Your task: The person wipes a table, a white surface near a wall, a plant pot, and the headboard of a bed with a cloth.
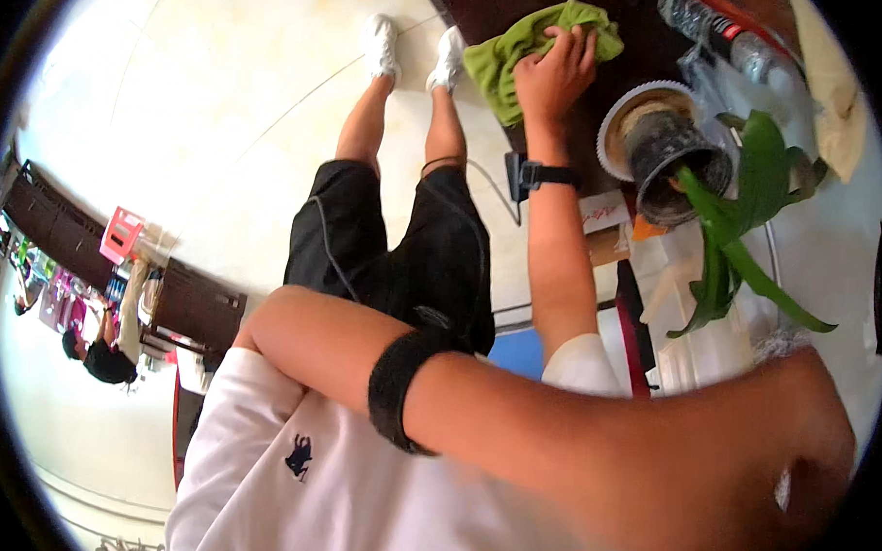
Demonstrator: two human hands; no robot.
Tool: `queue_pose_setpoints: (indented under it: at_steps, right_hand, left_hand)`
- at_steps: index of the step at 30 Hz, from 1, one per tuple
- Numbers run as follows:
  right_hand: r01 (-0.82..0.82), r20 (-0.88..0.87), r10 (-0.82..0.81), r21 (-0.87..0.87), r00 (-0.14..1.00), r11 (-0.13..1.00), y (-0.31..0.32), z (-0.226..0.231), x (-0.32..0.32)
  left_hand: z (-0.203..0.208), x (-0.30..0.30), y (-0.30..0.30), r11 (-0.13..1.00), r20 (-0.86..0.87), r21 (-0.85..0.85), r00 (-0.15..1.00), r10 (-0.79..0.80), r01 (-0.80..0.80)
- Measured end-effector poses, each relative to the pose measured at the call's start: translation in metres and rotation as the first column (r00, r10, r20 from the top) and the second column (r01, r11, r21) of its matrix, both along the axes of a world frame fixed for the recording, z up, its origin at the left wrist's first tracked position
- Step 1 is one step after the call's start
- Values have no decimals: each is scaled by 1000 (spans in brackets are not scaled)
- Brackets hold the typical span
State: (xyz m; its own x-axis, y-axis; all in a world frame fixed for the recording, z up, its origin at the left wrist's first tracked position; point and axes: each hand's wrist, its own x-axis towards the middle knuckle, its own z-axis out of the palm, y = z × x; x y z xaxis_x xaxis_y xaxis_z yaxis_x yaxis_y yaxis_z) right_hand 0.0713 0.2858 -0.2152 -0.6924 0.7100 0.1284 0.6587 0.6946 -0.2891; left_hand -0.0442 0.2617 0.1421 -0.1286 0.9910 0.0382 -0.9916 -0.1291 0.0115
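Observation:
My right hand (557,74) presses a bunched green cloth (502,69) onto a dark table top (489,10), its fingers bent into the folds. Close to the camera, my left arm crosses my body, and my left hand (755,461) is large and blurred at the right. Its fingers look curled, but what they hold, if anything, is hidden. Between the hands stands a black plant pot (664,152) on a round white saucer (613,136). Broad green leaves (760,170) spread from it toward my left hand.
Clear plastic bottles (755,58) and a thin plastic bag (706,71) lie past the pot. A thin cable (493,180) hangs near the table edge. Far left are a red stool (122,233), dark wooden furniture (202,301) and another person in black (110,361).

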Motion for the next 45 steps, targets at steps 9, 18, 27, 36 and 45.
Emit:
queue_pose_setpoints:
  at_steps: [9, 18, 27, 36, 45]
  right_hand:
    - [221, 82, -206, -285, 975, 933, -27, 11, -5]
    - [108, -160, -213, -498, 964, 861, 26, 7, -30]
    - [-149, 29, 161, -246, 987, 958, 34, 10, -63]
    - [63, 363, 197, -593, 911, 803, -44, 30, 27]
    - [105, 464, 269, -634, 844, 766, -36, 26, 27]
  left_hand:
    - [-280, 11, -88, 792, -800, -599, 35, -599, -118]
    - [-342, -12, -67, 759, -806, -444, -158, -570, -476]
    - [-364, -85, -33, 790, -575, 7, -649, -498, -613]
    - [-363, 12, -75, 875, -393, -357, -797, -458, -326]
    - [-388, -28, -73, 883, -921, -385, 47, -388, -269]
